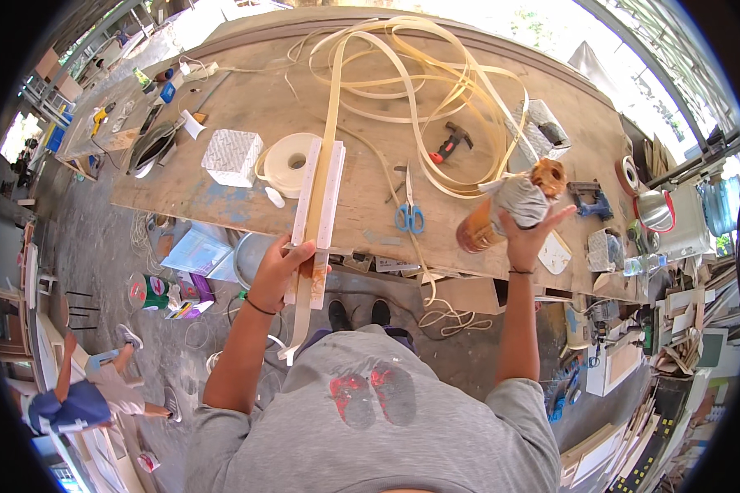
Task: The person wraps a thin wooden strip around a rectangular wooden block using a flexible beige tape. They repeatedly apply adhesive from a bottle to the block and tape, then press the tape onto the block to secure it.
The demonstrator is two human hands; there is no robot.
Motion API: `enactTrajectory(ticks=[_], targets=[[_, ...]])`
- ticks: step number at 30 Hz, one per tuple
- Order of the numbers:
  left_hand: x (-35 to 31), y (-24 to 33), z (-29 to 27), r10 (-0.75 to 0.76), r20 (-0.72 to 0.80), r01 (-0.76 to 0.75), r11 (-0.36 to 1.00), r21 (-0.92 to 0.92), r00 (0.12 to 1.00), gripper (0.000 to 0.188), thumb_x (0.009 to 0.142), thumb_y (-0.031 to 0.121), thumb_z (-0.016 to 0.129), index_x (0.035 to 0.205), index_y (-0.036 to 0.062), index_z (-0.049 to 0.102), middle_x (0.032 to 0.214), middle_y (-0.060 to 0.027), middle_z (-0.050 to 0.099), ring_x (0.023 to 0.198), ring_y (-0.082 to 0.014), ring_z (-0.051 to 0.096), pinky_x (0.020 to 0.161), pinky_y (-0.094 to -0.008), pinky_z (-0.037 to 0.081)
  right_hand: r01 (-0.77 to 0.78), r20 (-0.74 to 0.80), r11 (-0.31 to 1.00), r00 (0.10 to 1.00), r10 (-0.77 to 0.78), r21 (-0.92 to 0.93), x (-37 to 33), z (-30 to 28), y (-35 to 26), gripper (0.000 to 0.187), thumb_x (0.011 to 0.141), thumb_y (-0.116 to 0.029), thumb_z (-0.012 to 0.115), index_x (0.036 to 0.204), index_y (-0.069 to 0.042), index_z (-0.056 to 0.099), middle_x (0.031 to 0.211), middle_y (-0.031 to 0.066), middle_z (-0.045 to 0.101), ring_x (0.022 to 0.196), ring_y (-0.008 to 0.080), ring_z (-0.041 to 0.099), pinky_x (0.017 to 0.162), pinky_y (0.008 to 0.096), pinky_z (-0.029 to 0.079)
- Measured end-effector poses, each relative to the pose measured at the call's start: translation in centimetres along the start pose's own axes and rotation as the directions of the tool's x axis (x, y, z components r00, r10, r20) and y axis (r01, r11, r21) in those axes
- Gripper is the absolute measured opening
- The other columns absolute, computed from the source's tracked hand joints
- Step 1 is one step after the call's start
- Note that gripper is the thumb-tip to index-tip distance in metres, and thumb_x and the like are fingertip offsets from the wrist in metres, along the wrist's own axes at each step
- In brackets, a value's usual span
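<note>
At the near edge of the wooden table [189, 193], left hand [278, 275]: closed narrow around a long white board [332, 205], thumb toward the face, other fingers mostly hidden. Along the middle of the board, beside the left thumb, a yellowish strip [335, 99], with a brown smear [317, 275] near the fingers. Forward of the left hand, same strip rising past the far end of the board and into a loose heap of loops. Nearer the body than the left hand, pale tail of the strip hanging past the table edge.

Well apart to the right of the left hand, right hand [524, 238]: fingers spread fairly wide, touching grey cloth [521, 205] bunched around an amber-brown bottle [477, 230]; firmness of hold, cannot tell. Just forward of the right hand, crusty brown lump [548, 175] at the cloth.

Forward of the left hand, roll of pale tape [281, 168] lying flat; farther left, patterned box [231, 158]. Between both hands, blue-handled scissors [409, 217]; farther forward, hammer [450, 144], red on the handle. Right of the right hand, blue drill [590, 201].
</note>
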State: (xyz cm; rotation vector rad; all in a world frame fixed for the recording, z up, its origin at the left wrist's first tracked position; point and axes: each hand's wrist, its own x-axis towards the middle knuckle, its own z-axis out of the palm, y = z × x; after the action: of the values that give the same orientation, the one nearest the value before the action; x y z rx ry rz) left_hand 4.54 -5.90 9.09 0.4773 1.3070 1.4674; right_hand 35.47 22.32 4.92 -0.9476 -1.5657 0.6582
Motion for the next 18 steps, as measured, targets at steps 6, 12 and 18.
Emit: enactTrajectory(ticks=[6,12,18], targets=[[-1.8,-0.7,0.1,0.012,0.005,-0.012,1.0,-0.006,1.0,0.05,0.085,0.031,0.068,0.117,-0.0034,0.049,0.088,-0.0117,0.065,0.074,-0.0201,0.068,0.064,-0.0297,0.056,0.05,0.116,0.999,0.992,-0.047,-0.023,-1.5,2.7,1.5,0.133,0.06,-0.011,0.086,0.147,-0.005,-0.015,0.152,0.0214,0.001,0.14,0.036,0.016,0.111,0.0429,0.022],[-4.9,0.4,-1.2,0.009,-0.011,-0.008,1.0,0.03,1.0,0.05,0.084,0.032,0.07,0.113,-0.0038,0.051,0.087,-0.0114,0.065,0.071,-0.0193,0.068,0.062,-0.0293,0.056,-0.09,0.169,0.963,0.984,0.048,0.254,-3.8,2.3,1.2,0.134,0.056,-0.007,0.086,0.146,-0.003,-0.012,0.149,0.0212,0.014,0.138,0.0312,0.023,0.111,0.0427,0.025],[-7.0,1.2,-3.7,0.035,-0.026,-0.035,0.999,0.003,0.999,0.051,0.082,0.031,0.07,0.114,-0.0033,0.051,0.082,-0.0093,0.064,0.069,-0.0185,0.067,0.061,-0.0292,0.056,0.065,0.114,0.987,0.99,-0.083,0.146,-5.4,2.3,1.5,0.135,0.058,-0.016,0.089,0.147,-0.006,-0.011,0.15,0.0184,0.011,0.137,0.0309,0.024,0.111,0.0443,0.027]])
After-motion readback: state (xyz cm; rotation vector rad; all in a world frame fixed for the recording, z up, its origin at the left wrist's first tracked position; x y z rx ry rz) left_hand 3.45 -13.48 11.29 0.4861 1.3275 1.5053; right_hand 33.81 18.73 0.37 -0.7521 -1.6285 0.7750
